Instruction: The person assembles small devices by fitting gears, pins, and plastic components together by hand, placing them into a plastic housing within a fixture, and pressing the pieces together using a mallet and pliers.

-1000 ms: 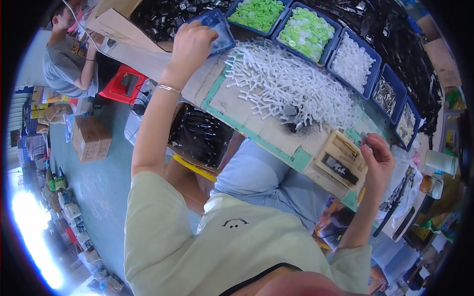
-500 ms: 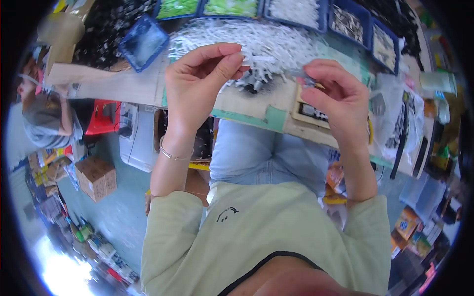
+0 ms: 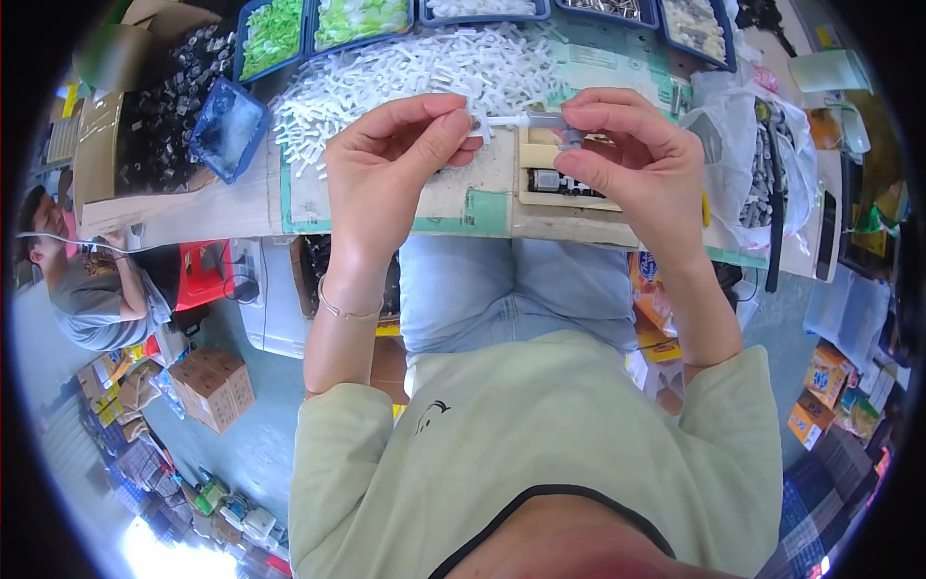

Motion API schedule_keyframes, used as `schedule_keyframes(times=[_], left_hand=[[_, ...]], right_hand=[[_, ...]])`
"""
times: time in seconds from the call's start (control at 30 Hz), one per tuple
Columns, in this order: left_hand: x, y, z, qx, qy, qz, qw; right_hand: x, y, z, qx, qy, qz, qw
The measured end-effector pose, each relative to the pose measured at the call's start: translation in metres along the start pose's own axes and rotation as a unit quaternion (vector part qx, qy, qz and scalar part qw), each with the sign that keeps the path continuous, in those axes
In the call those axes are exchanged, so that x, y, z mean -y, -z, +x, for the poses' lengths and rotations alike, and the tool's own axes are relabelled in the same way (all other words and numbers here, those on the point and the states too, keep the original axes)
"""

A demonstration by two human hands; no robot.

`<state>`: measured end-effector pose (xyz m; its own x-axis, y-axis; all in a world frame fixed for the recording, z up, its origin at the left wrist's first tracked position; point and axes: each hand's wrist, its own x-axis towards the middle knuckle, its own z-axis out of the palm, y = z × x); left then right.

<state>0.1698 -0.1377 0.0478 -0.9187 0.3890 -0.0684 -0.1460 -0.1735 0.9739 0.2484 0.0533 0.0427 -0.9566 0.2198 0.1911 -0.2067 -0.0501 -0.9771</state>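
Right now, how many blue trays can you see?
6. Five along the back, left to right: first tray, second tray, third tray, fourth tray, fifth tray. The sixth tray lies left of the white pile. More may be hidden.

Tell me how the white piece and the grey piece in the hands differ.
The white piece is pale and slim; the grey piece is darker and looks thicker. The left hand pinches the white piece, the right hand the grey piece. Both are held above the bench.
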Motion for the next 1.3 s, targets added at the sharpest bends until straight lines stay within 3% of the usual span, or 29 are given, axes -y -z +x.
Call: schedule_keyframes(times=[0.4, 0.47, 0.5, 0.57, 0.63, 0.67, 0.77, 0.8, 0.87, 1.07, 1.3], left_hand=[[0.014, -0.014, -0.007, 0.036, 0.083, -0.015, 0.996], [0.021, -0.022, -0.019, 0.041, -0.066, 0.136, 0.988], [0.028, -0.018, -0.018, 0.069, -0.163, 0.225, 0.958], [0.031, -0.016, -0.021, 0.116, -0.122, 0.253, 0.953], [0.038, -0.018, -0.022, 0.184, -0.054, 0.259, 0.947], [0.042, -0.023, -0.024, 0.188, -0.051, 0.257, 0.947], [0.056, -0.036, -0.028, 0.134, -0.238, 0.382, 0.883], [0.062, -0.039, -0.028, 0.137, -0.238, 0.380, 0.883], [0.073, -0.045, -0.026, 0.124, -0.363, 0.462, 0.799], [0.093, -0.051, -0.025, 0.123, -0.404, 0.529, 0.736], [0.101, -0.056, -0.028, 0.089, -0.393, 0.538, 0.741]], right_hand=[[-0.008, 0.011, -0.013, 0.025, 0.025, -0.085, 0.996], [-0.009, 0.015, -0.017, 0.018, 0.015, -0.082, 0.996], [-0.009, 0.018, -0.021, 0.015, 0.007, -0.077, 0.997], [-0.008, 0.026, -0.031, 0.008, -0.007, -0.074, 0.997], [-0.004, 0.039, -0.040, 0.062, 0.065, -0.250, 0.964], [-0.004, 0.045, -0.045, 0.058, 0.060, -0.252, 0.964], [-0.004, 0.064, -0.061, 0.000, 0.077, -0.375, 0.924], [-0.006, 0.069, -0.065, -0.026, 0.049, -0.379, 0.924], [-0.014, 0.079, -0.069, -0.028, 0.050, -0.393, 0.918], [-0.030, 0.086, -0.064, -0.002, 0.083, -0.407, 0.910], [-0.036, 0.086, -0.057, 0.039, 0.083, -0.393, 0.915]])
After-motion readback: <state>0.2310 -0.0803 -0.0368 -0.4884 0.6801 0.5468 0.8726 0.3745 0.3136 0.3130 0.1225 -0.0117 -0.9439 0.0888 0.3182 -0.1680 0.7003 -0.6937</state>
